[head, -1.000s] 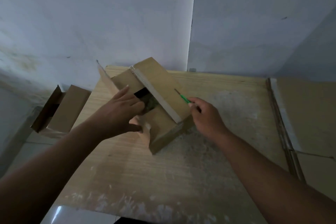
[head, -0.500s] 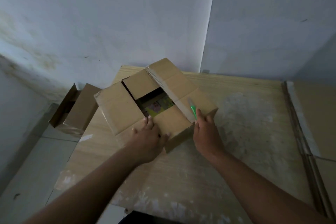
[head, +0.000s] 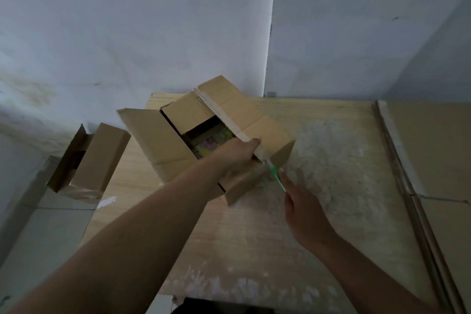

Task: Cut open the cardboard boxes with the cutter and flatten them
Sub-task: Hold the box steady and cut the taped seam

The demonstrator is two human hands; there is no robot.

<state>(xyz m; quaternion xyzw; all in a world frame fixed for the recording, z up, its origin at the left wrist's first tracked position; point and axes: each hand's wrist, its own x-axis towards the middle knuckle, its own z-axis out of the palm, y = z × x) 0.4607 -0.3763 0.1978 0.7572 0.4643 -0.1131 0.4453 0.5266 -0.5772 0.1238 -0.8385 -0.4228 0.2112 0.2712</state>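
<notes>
Cutter (head: pixel 275 176) blade tip, just past the right hand (head: pixel 303 205) fingertips, is too small and blurred to read, and the handle's rear is hidden under those fingers. Left hand (head: pixel 235 154) fingers cover the box (head: pixel 254 120) flap edge, grip unclear. Printed contents (head: pixel 212 138) beside the left fingers are blurred and half hidden. Both forearms are cut off at the bottom edge.

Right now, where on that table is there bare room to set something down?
Free: the table between the open box and the flattened cardboard, and along its near edge. Crowded: far left, around the box, left hand, right hand, cutter.
</notes>
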